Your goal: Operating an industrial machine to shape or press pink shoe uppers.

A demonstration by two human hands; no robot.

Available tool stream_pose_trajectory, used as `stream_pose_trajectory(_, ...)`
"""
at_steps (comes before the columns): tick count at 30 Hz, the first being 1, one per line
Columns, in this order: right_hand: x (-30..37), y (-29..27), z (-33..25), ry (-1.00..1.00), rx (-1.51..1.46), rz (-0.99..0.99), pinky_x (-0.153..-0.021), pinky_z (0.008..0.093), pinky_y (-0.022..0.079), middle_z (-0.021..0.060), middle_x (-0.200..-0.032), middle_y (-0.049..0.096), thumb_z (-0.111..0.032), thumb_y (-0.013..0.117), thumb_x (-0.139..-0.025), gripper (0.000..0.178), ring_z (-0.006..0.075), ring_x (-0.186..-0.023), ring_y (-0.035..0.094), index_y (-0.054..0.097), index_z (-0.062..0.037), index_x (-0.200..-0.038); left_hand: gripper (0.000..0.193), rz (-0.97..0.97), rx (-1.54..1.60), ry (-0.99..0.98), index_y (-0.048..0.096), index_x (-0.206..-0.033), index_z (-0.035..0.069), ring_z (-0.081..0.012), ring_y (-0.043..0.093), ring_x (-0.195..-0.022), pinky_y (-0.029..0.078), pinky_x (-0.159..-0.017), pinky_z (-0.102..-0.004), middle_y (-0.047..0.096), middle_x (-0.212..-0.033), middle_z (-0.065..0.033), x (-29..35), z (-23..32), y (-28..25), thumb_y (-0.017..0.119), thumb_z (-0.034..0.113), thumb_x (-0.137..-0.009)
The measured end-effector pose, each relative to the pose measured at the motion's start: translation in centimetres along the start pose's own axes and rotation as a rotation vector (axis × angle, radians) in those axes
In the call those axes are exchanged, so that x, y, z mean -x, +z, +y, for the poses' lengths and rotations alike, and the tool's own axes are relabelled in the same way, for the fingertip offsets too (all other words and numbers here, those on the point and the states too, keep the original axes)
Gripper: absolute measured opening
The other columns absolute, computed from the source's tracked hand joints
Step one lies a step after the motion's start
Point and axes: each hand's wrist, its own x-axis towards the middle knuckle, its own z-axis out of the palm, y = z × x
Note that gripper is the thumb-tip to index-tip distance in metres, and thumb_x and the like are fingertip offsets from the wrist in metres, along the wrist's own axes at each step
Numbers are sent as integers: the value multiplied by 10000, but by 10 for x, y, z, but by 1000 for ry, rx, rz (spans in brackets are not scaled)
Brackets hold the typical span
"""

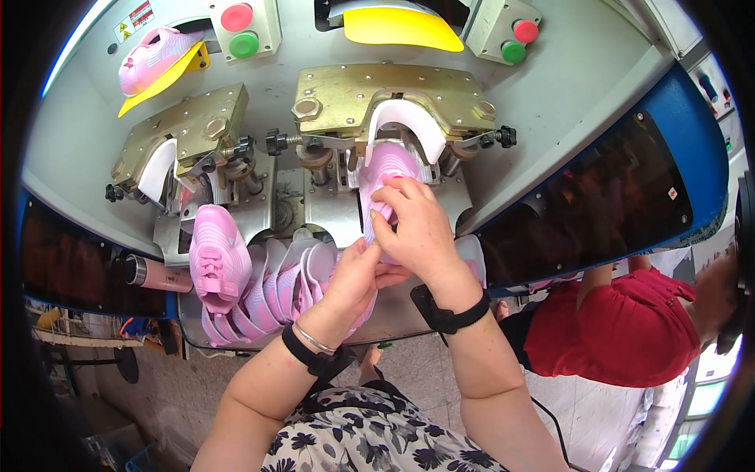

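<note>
Pink shoe upper (pixel 392 163) at right press (pixel 338 88) appears unfinished; left hand (pixel 358 277) and right hand (pixel 418 228) fingers pinch it; stacked uppers (pixel 277 296) seemingly remain.

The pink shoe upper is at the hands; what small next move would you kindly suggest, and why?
Perhaps centre the pink shoe upper within the curved white pad: its far end lies there, the right hand grips it, and the left hand is by its near end, so nudging looks possible.

The shoe upper (pixel 392 161) is pink, the curved pad (pixel 406 116) white.
</note>
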Motion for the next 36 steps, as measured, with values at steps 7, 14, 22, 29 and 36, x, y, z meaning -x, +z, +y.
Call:
stream_pose_trajectory(7, 0, 1, 0, 18, 10, -9, -900, 438, 503, 117, -1112, 630, -201, 650, -789, 239, 348, -1110, 567, 684, -86, -996, 369, 40, -13, -39, 502, -1195, 11, -204, 698, -868, 595, -695, -302, 666, -1029, -114, 1, 0, 0, 503, 332, -1013)
stream_pose_trajectory(14, 1, 3, -1, 3, 10, 17, -903, 432, 501, 117, -1096, 631, -195, 654, -782, 236, 349, -1113, 560, 673, -80, -988, 369, 37, -26, -42, 528, -1159, 4, -210, 705, -851, 596, -685, -295, 675, -1001, -115, 1, -1, -1, 506, 341, -1011)
stream_pose_trajectory(22, 1, 2, 0, -7, 0, 9, -918, 434, 491, 124, -1085, 631, -183, 656, -780, 229, 359, -1109, 554, 666, -71, -980, 371, 21, -34, -32, 537, -1148, -1, -219, 707, -863, 596, -690, -295, 677, -1006, -117, 4, 1, -1, 501, 343, -1012)
stream_pose_trajectory(29, 0, 2, -2, -6, -6, 1, -931, 433, 480, 131, -1085, 631, -178, 656, -779, 226, 362, -1108, 554, 661, -66, -975, 374, 12, -40, -37, 527, -1172, 4, -228, 709, -870, 597, -695, -296, 676, -1012, -112, 4, 2, -2, 486, 342, -1017)
stream_pose_trajectory(36, -2, -3, -4, -22, -3, -11, -921, 442, 478, 139, -1057, 634, -181, 660, -782, 231, 365, -1085, 563, 652, -45, -969, 393, 8, -75, -19, 511, -1192, 5, -243, 711, -868, 601, -711, -307, 673, -1025, -127, 4, 2, 0, 479, 356, -1019)
